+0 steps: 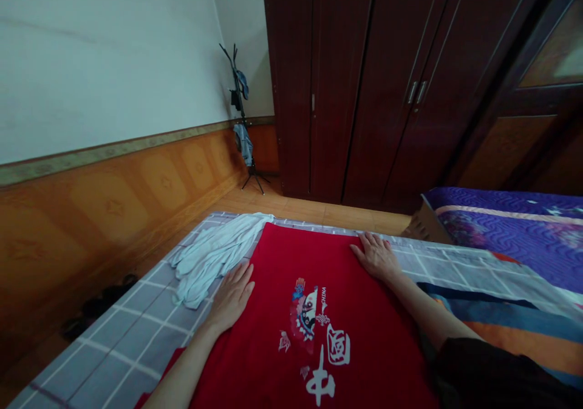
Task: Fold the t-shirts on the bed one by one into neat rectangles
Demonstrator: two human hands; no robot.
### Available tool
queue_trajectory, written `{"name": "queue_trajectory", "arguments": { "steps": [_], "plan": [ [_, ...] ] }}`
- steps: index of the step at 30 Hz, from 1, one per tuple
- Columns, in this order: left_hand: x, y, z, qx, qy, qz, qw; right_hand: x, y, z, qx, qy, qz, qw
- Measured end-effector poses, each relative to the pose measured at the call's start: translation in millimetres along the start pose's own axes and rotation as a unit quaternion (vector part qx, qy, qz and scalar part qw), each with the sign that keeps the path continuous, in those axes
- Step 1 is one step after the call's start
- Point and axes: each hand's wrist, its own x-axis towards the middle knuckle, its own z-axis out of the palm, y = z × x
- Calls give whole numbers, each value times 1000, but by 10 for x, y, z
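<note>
A red T-shirt (373, 336) with a printed mask figure, white characters and the word CHINA lies spread on a grey checked cloth (136, 324). My left hand (233, 295) rests flat along the shirt's left edge, fingers stretched out. Over at the far right corner, my right hand (376, 256) lies on the shirt with its fingers extended. Neither hand grips anything. A crumpled pale blue garment (214, 254) lies beside the shirt, just beyond my left hand. The near end of the shirt runs out of view.
Folded striped fabric (510, 321) lies right of my right forearm. A purple quilted bed (514, 221) stands beyond it. Dark wardrobes (346, 93) line the back, with a coat stand (241, 105) in the corner. Dark shoes (98, 306) sit on the floor at left.
</note>
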Motion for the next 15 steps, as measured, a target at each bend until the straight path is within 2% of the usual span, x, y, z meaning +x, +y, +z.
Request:
{"name": "queue_trajectory", "arguments": {
  "steps": [4,7,10,12,13,15],
  "plan": [
    [-25,22,-86,-4,51,-11,999,-59,-273,-275,-3,12,1,1000],
    [-96,169,-149,-32,73,62,995,-325,-786,-430,6,8,-36,999],
    [-164,326,-158,-63,12,157,985,-801,-1472,-446,32,-24,-133,990],
    [-184,382,-137,-68,-45,183,980,-1127,-1812,-403,58,-48,-209,975],
    [-185,393,-126,-69,-64,182,979,-1255,-1889,-380,97,-66,-245,962],
    [-173,390,-107,-74,-79,166,980,-1398,-1807,-347,119,-86,-223,964]
  ]
}}
